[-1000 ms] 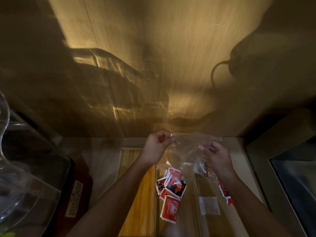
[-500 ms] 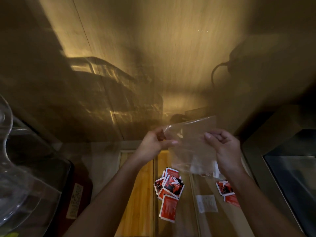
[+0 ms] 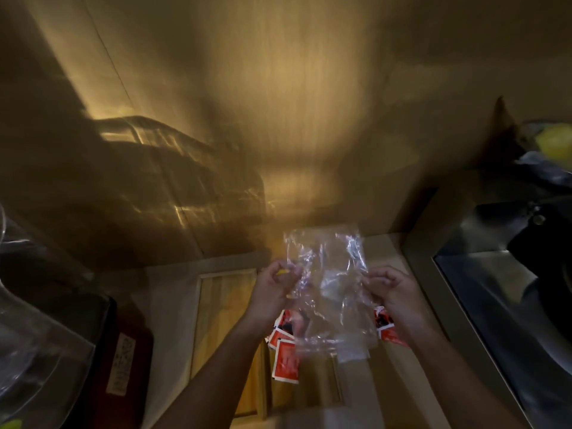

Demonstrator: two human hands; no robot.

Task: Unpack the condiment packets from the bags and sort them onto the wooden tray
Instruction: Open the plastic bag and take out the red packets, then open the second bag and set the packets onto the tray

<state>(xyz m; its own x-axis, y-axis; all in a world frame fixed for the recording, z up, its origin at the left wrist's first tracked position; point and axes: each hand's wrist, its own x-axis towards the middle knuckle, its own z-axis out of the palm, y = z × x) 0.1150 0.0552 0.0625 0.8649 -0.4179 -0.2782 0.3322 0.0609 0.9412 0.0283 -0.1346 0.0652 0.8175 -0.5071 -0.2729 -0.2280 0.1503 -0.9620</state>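
A: While the light is dim and amber, the clear plastic bag (image 3: 329,283) still shows well: it hangs crumpled and upright between the two hands, above the wooden tray (image 3: 223,308).

B: How does the left hand (image 3: 272,292) hold it?

A: The fingers are curled in, pinching the bag's left edge between thumb and fingertips. The right hand (image 3: 391,292) does the same on the right edge, fingers folded onto the film.

B: And the bag's contents?

A: The film looks see-through with nothing red clearly inside it; its lower end droops in front of the tray's middle. A small pale patch sits near that lower end, too blurred to read.

B: Where are the condiment packets?

A: A cluster of red packets (image 3: 286,351) lies on the tray below the left wrist, several overlapping, one lying lower and apart from the heap's top. More red packets (image 3: 385,328) lie under the right wrist, partly hidden by it and by the bag.

B: What surrounds the tray?

A: It sits on a pale counter (image 3: 173,305) against a brushed, wood-toned wall (image 3: 278,119). To the left stands a clear plastic container (image 3: 37,351); to the right a dark metal sink (image 3: 510,289), with something yellow (image 3: 554,144) blurred at the far right edge.
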